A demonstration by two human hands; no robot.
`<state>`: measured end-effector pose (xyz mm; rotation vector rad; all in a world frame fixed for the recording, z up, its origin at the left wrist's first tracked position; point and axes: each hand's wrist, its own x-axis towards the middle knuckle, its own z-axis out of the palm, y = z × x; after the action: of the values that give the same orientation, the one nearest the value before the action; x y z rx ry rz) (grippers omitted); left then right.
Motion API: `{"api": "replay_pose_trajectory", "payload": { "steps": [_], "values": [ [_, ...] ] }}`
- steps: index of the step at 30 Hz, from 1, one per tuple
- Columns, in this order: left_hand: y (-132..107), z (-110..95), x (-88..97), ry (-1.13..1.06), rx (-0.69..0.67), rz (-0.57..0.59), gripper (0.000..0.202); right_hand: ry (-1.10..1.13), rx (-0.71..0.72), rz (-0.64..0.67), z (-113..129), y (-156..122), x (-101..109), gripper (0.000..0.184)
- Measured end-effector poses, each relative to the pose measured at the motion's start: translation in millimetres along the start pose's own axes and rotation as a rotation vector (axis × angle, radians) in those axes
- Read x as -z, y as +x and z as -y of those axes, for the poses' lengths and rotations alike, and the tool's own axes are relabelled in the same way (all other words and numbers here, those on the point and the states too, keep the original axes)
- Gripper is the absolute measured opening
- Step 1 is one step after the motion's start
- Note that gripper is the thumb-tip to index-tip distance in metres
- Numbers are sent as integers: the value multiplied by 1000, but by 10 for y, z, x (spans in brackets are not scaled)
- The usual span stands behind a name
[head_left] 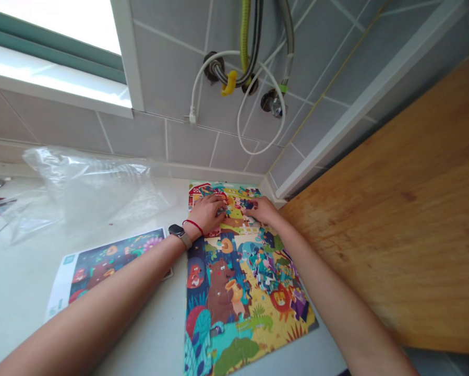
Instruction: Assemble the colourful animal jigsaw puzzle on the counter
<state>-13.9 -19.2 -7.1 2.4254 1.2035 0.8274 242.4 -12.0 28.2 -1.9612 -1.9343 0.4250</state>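
Two hands, left hand (207, 212) and right hand (264, 209), one colourful cardboard jigsaw puzzle (238, 295), one printed picture sheet (101, 261), one clear plastic bag (89, 188), one wooden board (394, 209).

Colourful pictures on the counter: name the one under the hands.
The jigsaw puzzle; left hand and right hand rest on its far end, not on the printed sheet.

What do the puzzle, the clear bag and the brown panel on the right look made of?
Puzzle: likely printed cardboard, slightly glossy; cut lines cross the picture.
Bag: thin clear plastic film, crinkled, with glints.
Panel: wood or veneer, smooth, matt; grain streaks and a knot show.
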Motion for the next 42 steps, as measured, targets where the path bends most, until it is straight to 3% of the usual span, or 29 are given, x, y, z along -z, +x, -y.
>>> {"api": "replay_pose_trajectory", "payload": {
  "steps": [8, 14, 17, 24, 26, 29, 31, 35, 38, 42],
  "values": [
    [39, 27, 5, -113, 94, -65, 30, 60, -65, 45, -113, 121, -61, 24],
    [58, 39, 12, -184, 115, -68, 28, 138, -65, 20, -197, 117, -72, 42],
    [56, 32, 24, -217, 128, -70, 29, 173, -51, 20, -203, 122, -61, 39],
    [71, 64, 1, -401, 204, -112, 38, 331, 88, 87, 88, -14, 86, 25],
    [93, 99, -26, -494, 231, -148, 45, 384, 164, 174, 275, -106, 153, 27],
    [127, 149, -64, -626, 264, -199, 42, 472, 327, 532, 591, -267, 201, 35],
    [140, 168, -79, -691, 281, -219, 35, 460, 362, 745, 787, -363, 167, 30],
    [144, 172, -87, -774, 293, -242, 30, 344, 351, 919, 1078, -457, -14, 24],
    [145, 167, -85, -815, 300, -250, 28, 280, 405, 864, 1203, -454, -106, 30],
    [152, 169, -73, -844, 306, -251, 27, 151, 527, 525, 1241, -479, -48, 20]
  ]
}}
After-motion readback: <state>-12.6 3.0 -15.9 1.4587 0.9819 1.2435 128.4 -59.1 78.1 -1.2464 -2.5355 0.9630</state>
